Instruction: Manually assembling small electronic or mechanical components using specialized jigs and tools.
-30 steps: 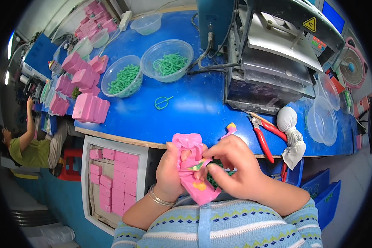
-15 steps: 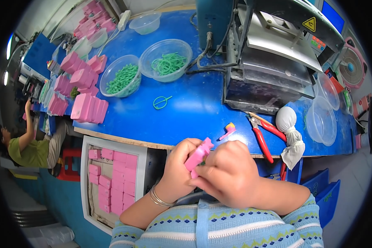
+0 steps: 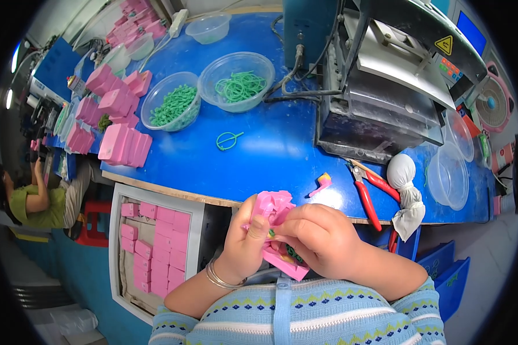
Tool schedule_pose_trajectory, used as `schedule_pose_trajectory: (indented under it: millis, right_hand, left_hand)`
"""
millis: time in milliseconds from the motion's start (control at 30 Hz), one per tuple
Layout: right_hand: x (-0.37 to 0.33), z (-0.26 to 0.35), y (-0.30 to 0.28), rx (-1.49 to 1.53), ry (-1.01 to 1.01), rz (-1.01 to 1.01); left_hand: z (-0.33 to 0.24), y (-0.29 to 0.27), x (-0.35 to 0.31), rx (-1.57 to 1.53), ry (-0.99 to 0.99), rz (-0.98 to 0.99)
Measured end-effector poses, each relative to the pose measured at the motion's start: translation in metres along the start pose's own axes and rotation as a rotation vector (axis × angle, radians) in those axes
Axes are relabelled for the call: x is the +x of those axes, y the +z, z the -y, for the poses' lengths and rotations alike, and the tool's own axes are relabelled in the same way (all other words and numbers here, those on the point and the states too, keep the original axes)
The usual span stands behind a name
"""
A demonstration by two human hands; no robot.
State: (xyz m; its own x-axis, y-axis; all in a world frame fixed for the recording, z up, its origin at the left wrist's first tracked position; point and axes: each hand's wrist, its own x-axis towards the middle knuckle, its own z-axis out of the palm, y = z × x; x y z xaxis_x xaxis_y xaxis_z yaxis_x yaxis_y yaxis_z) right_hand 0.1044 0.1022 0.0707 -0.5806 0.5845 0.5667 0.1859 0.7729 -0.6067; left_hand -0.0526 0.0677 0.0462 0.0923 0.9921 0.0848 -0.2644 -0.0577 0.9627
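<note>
My left hand [image 3: 242,241] is closed around a pink rubber mould [image 3: 275,202], just off the table's front edge. The mould is spread apart, and green and yellow bits [image 3: 293,254] show inside it. My right hand [image 3: 325,234] bends over the mould with thumb and fingertips pinched together at its middle. What lies between those fingertips is too small to make out. On the table beyond my hands lies a small pink and yellow piece [image 3: 323,183]. Red-handled cutters [image 3: 367,201] rest to the right, beside a white cloth-wrapped bundle [image 3: 402,172].
Clear bowls of green wax-like pieces [image 3: 178,108] and green rings [image 3: 242,87] stand farther back. One green ring [image 3: 227,141] lies alone. Pink blocks [image 3: 124,144] are stacked at left; more fill a tray [image 3: 116,253] below. A machine [image 3: 380,115] stands right. Another person [image 3: 40,198] sits far left.
The pink mould has turned from edge-on to spread apart, so its inside shows. My right fingertips have moved onto its middle. The person at far left has lowered an arm.
</note>
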Motion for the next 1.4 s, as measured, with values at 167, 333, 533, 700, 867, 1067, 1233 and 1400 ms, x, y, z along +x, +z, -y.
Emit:
schedule_pose_trajectory:
  millis: [167, 333, 533, 700, 867, 1067, 1233, 1400]
  right_hand:
    - [0.000, 0.002, -0.001, 0.072, 0.063, -0.031]
    - [-0.003, 0.004, -0.001, 0.144, 0.122, -0.042]
    - [-0.011, 0.002, 0.003, 0.180, 0.182, -0.092]
    - [-0.006, 0.007, -0.002, 0.124, 0.202, -0.093]
    - [-0.013, 0.000, -0.004, -0.171, -0.052, -0.033]
    - [-0.012, 0.009, -0.012, -0.145, -0.044, -0.197]
    - [-0.017, 0.013, -0.010, 0.851, 0.546, -0.329]
    - [-0.018, 0.008, -0.017, 1.355, 0.654, -0.237]
  left_hand:
    - [-0.008, 0.000, -0.001, -0.023, -0.032, 0.038]
    - [-0.009, 0.000, -0.003, -0.019, -0.043, 0.059]
    - [-0.006, 0.000, -0.004, -0.073, -0.046, 0.051]
    - [-0.006, 0.002, -0.002, 0.017, 0.014, -0.012]
    - [-0.004, -0.002, -0.005, 0.209, 0.074, -0.032]
    - [-0.005, 0.001, -0.001, 0.204, 0.217, -0.131]
    - [0.019, -0.022, 0.014, 0.713, 0.442, -0.223]
    - [0.006, -0.013, 0.035, 1.098, 0.475, -0.227]
